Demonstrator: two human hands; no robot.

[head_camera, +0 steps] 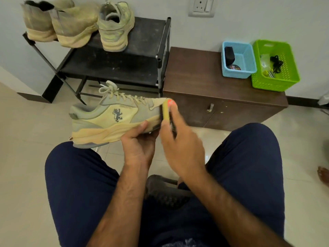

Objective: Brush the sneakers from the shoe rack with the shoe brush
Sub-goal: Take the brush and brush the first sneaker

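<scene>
A beige and grey sneaker [108, 118] with a dark lion logo is held sideways above my lap, toe to the right. My left hand [138, 145] grips its sole from below near the toe. My right hand [179, 139] is closed on a shoe brush [166, 111] with a yellow back and dark bristles, pressed against the sneaker's toe; the hand is blurred. On the black shoe rack [146, 38] stand the matching sneaker [114, 25] and two beige high-top shoes [58, 24].
A brown low cabinet [204, 82] stands right of the rack. On it sit a blue basket [238, 59] holding a dark object and a tin, and a green basket [276, 66] with small items. Pale tiled floor surrounds my knees. A bare foot shows at far right.
</scene>
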